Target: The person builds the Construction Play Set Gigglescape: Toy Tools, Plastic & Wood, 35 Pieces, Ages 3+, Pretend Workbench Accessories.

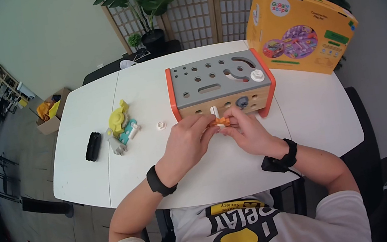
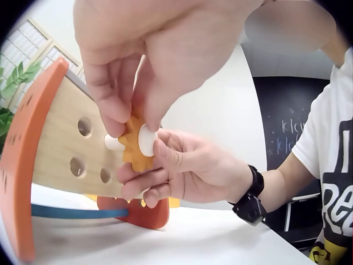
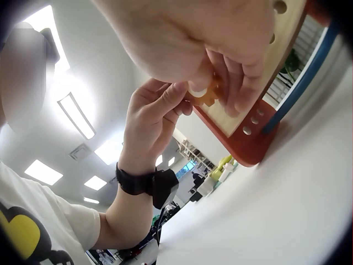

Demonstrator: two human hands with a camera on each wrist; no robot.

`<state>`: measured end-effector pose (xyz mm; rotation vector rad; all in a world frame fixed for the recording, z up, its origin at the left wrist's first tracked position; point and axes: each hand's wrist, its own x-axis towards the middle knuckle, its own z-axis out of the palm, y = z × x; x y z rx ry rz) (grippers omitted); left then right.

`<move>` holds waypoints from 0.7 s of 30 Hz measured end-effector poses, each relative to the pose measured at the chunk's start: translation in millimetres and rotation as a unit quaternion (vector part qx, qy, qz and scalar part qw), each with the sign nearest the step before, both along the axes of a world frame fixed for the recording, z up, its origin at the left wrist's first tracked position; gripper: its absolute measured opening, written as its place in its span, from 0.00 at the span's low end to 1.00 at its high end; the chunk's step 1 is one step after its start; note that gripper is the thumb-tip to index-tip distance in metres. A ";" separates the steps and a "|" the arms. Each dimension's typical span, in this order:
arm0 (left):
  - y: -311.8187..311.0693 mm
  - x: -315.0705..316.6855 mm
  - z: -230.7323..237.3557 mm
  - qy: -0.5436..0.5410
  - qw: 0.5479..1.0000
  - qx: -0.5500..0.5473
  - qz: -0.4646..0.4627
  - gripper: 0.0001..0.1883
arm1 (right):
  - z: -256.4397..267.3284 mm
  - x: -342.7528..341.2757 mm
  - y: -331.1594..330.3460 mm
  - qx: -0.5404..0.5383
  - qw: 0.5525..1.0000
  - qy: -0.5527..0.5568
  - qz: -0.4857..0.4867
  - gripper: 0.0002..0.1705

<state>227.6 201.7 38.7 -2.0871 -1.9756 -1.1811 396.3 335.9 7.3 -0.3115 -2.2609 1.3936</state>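
Both hands meet at the front of a toy workbench with a grey top, wooden sides and red-orange ends. Thumb and fingers of my left hand pinch an orange gear from above. From the other side, my right hand grips the same gear, its thumb beside a round white piece at the gear's centre. A white shaft extends from the gear's opposite face toward the bench's wooden panel. In the right wrist view, fingers partly hide the gear.
A blue-grey gear sits on the wooden front, a white bolt head on top. Leftward lie a white nut, yellow toy piece, teal piece, grey piece and black case. A yellow box stands behind right.
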 end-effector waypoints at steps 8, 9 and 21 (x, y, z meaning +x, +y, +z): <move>20.4 -5.8 40.8 0.151 0.988 -0.031 0.005 0.39 | -9.7 -8.3 2.5 -0.134 0.991 0.021 0.013 0.10; 23.7 -8.7 40.0 0.163 0.986 -0.043 0.005 0.40 | -8.9 -9.2 1.9 -0.140 0.990 0.022 0.015 0.10; 51.8 -23.6 46.3 0.193 0.969 -0.142 -0.056 0.44 | -6.1 -18.5 4.8 -0.099 0.995 0.026 -0.023 0.09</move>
